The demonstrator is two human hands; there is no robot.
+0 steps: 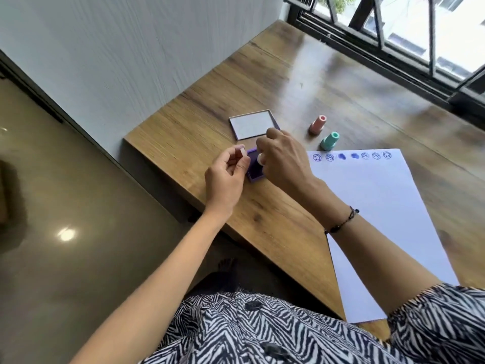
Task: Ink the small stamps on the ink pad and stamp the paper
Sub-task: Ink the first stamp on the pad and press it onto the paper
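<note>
While the purple ink pad [254, 168] lies open on the wooden table [199, 132], a small stamp [260, 158] with a pale, whitish body is held in the grip of the right hand [284, 158], its lower end set down on the dark violet inked surface; most of the stamp is hidden by the curled fingers. A small pale pinkish piece [242, 151], perhaps a cap, though that cannot be told for certain, is pinched between thumb and fingertips in the grip of the left hand [227, 177], just to the left of the right grip and at the pad's near-left edge. Just beyond the right grip, the pad's lid [253, 124] is seen lying flat, its white inside turned up and framed by a thin purple rim. Farther right of that grip, two more stamps are stood on the table, near each other but apart: a pink stamp [317, 125] and a mint-green stamp [330, 141], each with a wider base and a narrower round top. To the right of the right wrist, a white sheet of paper [380, 219] is spread, its far edge marked by a row of blue prints [353, 156], some round smiling faces, two of them blurred blots. A dark cord bracelet [341, 222] is worn on the right wrist.
</note>
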